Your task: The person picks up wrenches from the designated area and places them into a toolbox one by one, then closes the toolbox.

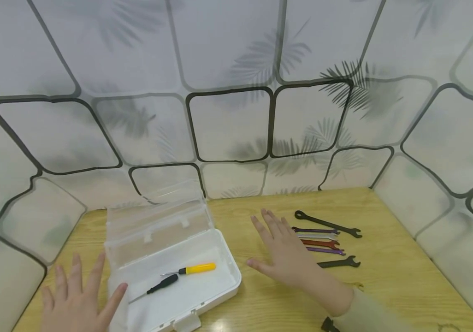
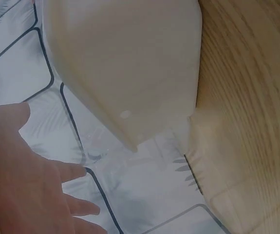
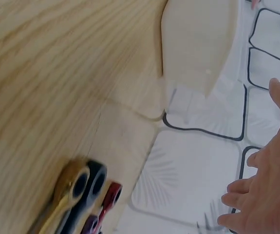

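left hand [image 1: 79,297]: spread wide with straight fingers and thumb out, gripping nothing; beside the case's left edge.
sleeve [image 1: 379,313]: pale, plain, soft-looking cloth around the right forearm.
gold wrench [image 3: 61,204]: partly hidden by the forearm; glossy, ring-ended metal, likely hard and a little slick.
right hand [image 1: 282,256]: spread with extended fingers, holding nothing; between case and wrenches, covering some wrench ends from the head view.
case [image 1: 203,288]: lies on the table between the hands; shallow, white, smooth plastic with rounded corners. probably light and stiff — best lifted by opposite side walls, kept level against sliding contents.
black screwdriver [image 1: 162,284]: inside the case, slanting; thin metal shaft, likely light and easy to pinch by the handle.
yellow screwdriver [image 1: 197,268]: just beyond, also in the case; smooth handle with a black collar, probably prone to rolling.
near black wrench [image 1: 340,263]: dark matte metal, likely the heavier sort; best taken mid-shank.
small wrenches [image 1: 319,243]: purple, silver and red, slim, lined up roughly parallel; likely fiddly to separate.
far black wrench [image 1: 328,224]: long, angled, ring at one end and fork at the other.
lid [image 1: 157,226]: tipped back, clear and thin — probably flexy at the hinge.
table [image 1: 240,240]: yellowish wood grain, faintly shiny.
fabric wall [image 1: 232,124]: pale, printed with leaves and dark rounded outlines.
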### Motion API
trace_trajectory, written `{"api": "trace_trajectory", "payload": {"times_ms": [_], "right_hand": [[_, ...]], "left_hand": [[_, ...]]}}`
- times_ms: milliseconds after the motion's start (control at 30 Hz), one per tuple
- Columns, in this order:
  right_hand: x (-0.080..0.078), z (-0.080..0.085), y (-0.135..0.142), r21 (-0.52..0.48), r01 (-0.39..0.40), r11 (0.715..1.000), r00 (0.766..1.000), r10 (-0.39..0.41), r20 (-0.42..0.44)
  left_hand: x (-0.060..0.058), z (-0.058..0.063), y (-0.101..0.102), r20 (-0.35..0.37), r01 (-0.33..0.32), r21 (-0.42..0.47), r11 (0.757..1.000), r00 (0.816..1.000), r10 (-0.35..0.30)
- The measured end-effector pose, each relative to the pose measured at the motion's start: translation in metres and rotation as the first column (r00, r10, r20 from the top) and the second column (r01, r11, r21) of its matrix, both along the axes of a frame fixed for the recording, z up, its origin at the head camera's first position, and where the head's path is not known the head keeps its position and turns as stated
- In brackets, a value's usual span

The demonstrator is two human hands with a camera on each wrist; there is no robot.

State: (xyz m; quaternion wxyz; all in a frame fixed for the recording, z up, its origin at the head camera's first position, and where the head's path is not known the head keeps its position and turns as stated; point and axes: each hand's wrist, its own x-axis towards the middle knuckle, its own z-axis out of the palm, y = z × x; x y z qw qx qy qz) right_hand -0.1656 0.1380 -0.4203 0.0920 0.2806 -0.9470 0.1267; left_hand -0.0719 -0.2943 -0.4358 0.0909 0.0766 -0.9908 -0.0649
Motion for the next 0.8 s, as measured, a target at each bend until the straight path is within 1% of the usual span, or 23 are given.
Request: {"api": "trace_trajectory", "payload": {"times_ms": [133, 233, 367, 467, 567, 633, 700, 800], "right_hand": [[0.003, -0.002, -0.012, -0.017, -0.022, 1.0, 0.998, 0.023, 0.052], [0.004, -0.004, -0.02, -0.017, -0.038, 0.999, 0.995, 0.04, 0.092], [0.006, -0.009, -0.031, 0.027, -0.062, 0.998, 0.994, 0.059, 0.097], [0.007, -0.014, -0.038, 0.059, -0.082, 0.995, 0.993, 0.076, 0.095], [0.007, -0.017, -0.044, 0.069, -0.102, 0.992, 0.99, 0.095, 0.102], [0.007, -0.019, -0.049, 0.078, -0.112, 0.991, 0.989, 0.103, 0.104], [0.007, -0.02, -0.052, 0.078, -0.12, 0.99, 0.988, 0.112, 0.107], [0.006, -0.022, -0.057, 0.083, -0.131, 0.988, 0.986, 0.121, 0.114]], "left_hand": [[0.003, -0.01, -0.002, 0.025, -0.016, 0.028, 0.999, 1.0, 0.016], [0.004, -0.018, -0.003, 0.058, -0.027, 0.036, 0.999, 0.998, 0.025], [0.005, -0.029, -0.001, 0.077, -0.031, 0.026, 0.999, 0.997, 0.029], [0.004, -0.035, 0.004, 0.085, -0.026, 0.007, 1.0, 0.996, 0.025], [0.003, -0.039, 0.009, 0.082, -0.013, -0.011, 1.0, 0.997, 0.014], [0.003, -0.041, 0.013, 0.056, -0.015, -0.006, 1.0, 0.998, 0.015], [0.005, -0.044, 0.016, 0.034, -0.009, 0.009, 1.0, 0.999, 0.009], [0.008, -0.047, 0.018, 0.031, -0.014, 0.044, 0.999, 0.999, 0.013]]}}
